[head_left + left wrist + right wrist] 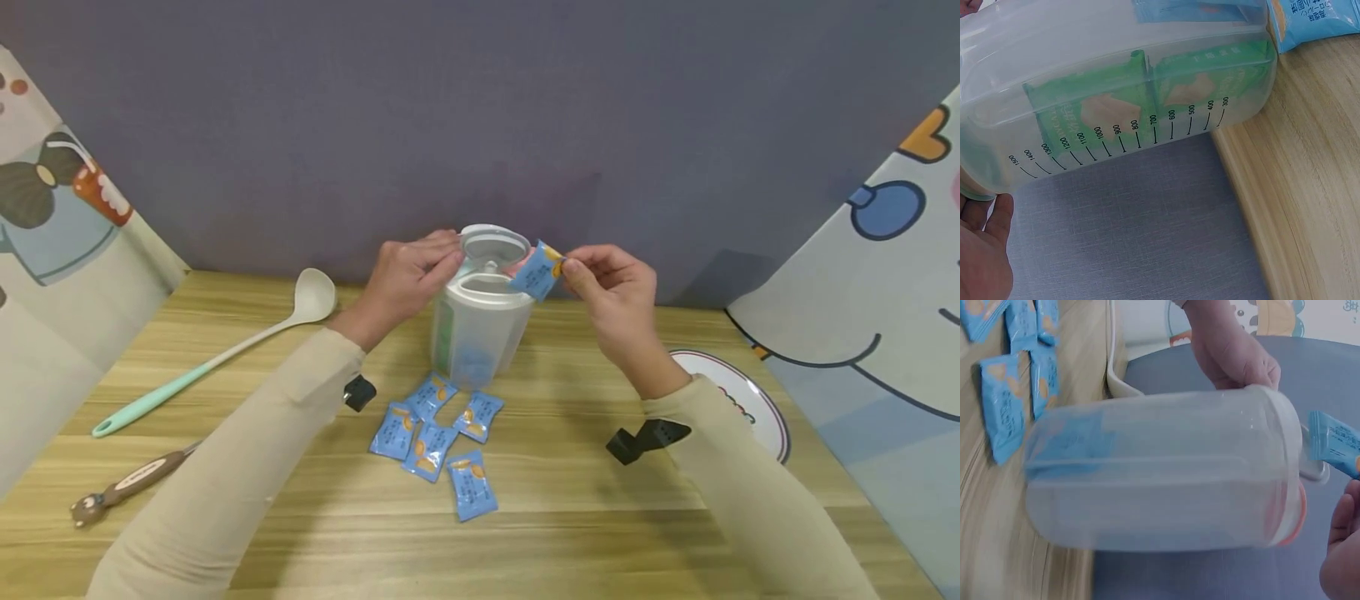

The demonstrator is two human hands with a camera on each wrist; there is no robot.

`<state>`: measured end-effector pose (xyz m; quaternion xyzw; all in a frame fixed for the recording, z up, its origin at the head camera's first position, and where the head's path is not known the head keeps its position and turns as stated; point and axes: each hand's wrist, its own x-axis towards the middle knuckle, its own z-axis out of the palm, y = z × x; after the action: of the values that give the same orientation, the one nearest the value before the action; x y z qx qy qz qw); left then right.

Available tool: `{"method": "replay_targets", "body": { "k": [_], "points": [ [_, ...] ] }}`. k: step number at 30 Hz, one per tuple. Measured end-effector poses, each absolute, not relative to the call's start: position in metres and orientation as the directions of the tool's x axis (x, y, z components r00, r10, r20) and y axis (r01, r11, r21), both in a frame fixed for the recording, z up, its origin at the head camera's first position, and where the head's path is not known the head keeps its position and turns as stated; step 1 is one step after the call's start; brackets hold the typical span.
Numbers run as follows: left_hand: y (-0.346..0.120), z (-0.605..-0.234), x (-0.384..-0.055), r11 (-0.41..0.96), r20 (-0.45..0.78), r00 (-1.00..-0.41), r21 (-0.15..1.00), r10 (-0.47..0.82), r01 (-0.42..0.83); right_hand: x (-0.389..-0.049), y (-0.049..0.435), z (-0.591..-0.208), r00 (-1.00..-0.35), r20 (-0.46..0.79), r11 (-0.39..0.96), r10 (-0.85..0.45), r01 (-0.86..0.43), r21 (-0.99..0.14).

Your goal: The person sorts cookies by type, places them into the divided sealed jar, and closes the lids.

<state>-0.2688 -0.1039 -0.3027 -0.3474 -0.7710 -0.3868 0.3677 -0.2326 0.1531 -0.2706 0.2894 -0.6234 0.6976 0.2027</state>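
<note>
packet (537,272) seems light, slippery, so right hand (617,290) pinching its edge works (left hand (412,271) touches tub (491,323), grip unclear)

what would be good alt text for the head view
A person's right hand pinches a blue packet near the raised lid of a translucent container, whose top the left hand holds. Five more blue packets lie on the table in front.
</note>
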Motion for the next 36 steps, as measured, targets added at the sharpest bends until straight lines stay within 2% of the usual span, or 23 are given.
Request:
{"method": "replay_targets", "body": {
  "k": [11, 22, 36],
  "points": [
    [-0.103, -0.302, -0.268, 0.453, 0.839, -0.486, 0.344, 0.246, 0.822, -0.239, 0.128, -0.270, -0.705, 0.706, -0.186, -0.060, -0.687, -0.702],
    [-0.103, -0.302, -0.268, 0.457, 0.829, -0.502, 0.357, 0.247, 0.815, -0.242, 0.125, -0.277, -0.770, 0.632, -0.126, -0.092, -0.620, -0.774],
    [-0.102, -0.303, -0.267, 0.456, 0.831, -0.498, 0.353, 0.249, 0.817, -0.243, 0.126, -0.282, -0.730, 0.670, -0.059, -0.139, -0.669, -0.741]
  ]
}}
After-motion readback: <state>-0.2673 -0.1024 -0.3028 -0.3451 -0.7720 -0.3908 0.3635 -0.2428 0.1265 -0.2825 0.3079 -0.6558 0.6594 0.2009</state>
